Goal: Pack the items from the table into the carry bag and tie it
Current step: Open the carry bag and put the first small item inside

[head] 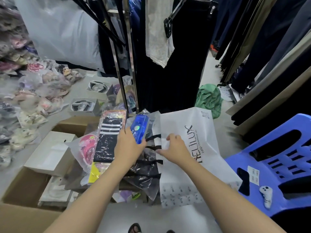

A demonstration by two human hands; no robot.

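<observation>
A white carry bag (188, 132) with black lettering lies flat in the middle, its black ribbon handles toward the left. My right hand (175, 147) pinches the bag's left edge near the handles. My left hand (129, 145) holds a blue packet (140, 127) just left of the bag's opening. A pack of black socks with white stripes (107, 140) lies to the left. A pink packaged item (87, 147) and a yellow packet (96, 172) lie beside it. A black item in clear plastic (143, 174) sits under my left forearm.
Cardboard boxes (25, 187) stand at lower left. A white box (50, 152) sits on them. A blue plastic chair (277, 165) at right holds a black phone (244, 180) and a white controller (266, 195). Hanging clothes surround the far side. Bagged goods pile at left.
</observation>
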